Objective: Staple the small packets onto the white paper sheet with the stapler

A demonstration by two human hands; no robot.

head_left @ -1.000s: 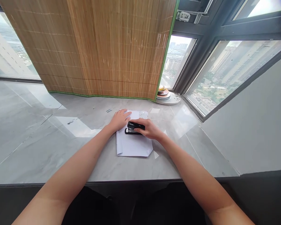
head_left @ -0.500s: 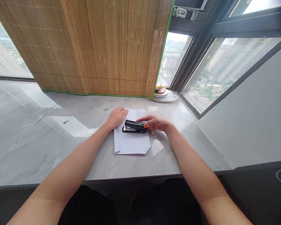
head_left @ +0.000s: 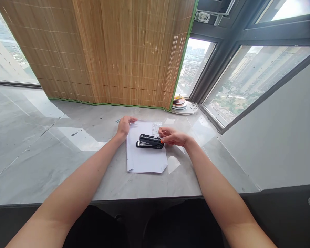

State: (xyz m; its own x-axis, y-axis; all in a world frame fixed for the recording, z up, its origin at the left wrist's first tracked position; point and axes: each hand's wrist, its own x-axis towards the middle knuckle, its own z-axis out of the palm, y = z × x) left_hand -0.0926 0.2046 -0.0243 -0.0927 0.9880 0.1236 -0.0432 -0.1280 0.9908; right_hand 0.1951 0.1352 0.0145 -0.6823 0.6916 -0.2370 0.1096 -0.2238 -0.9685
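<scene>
A black stapler (head_left: 150,142) with an orange rear end lies across a small stack of white paper (head_left: 144,161), its jaw pointing left. At the stapler's rear is my right hand (head_left: 174,136), with curled fingers and the thumb against the orange part; the lower fingers are partly hidden. My left hand (head_left: 124,126) rests at the upper left edge of the paper, fingers stretched to the right along its top, holding nothing. Printed marks (head_left: 157,128) show at the paper's upper right, and its lower corners look folded.
The paper lies on a grey marble-look ledge (head_left: 111,179). A bamboo blind (head_left: 113,55) with green edging hangs behind it. Stacked plates (head_left: 183,106) stand in the far right corner by the windows. A white wall (head_left: 279,131) rises on the right.
My left hand has slid off the paper's face to its upper left edge. My right index finger has drawn back from the stapler's top and curled. The stapler stays on the paper.
</scene>
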